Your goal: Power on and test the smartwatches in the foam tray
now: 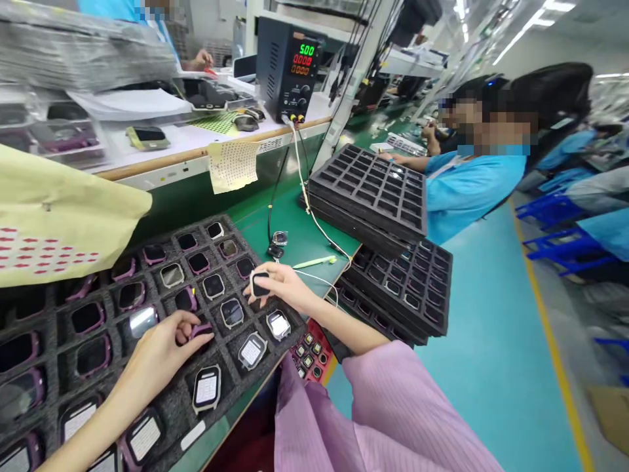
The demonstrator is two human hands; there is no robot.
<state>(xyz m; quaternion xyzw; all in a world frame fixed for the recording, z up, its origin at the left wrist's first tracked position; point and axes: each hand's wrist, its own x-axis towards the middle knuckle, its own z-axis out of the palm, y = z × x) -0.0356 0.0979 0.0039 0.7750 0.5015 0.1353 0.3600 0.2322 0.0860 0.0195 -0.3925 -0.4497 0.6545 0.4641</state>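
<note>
A black foam tray with square compartments lies before me, holding several smartwatch bodies without straps. My right hand pinches a silver-framed watch body between thumb and fingers, just over the tray's right side. My left hand reaches into a middle compartment, its thumb and fingers closed on a purple-framed watch body. Near the front edge, a silver watch and another silver watch have lit white screens. A purple watch sits just behind my left hand.
Stacked black trays stand to the right, beside a seated person in blue. A power supply sits on the shelf, its cables hanging to the green bench. A light green pen-like tool lies there. Yellow paper overhangs the tray's left.
</note>
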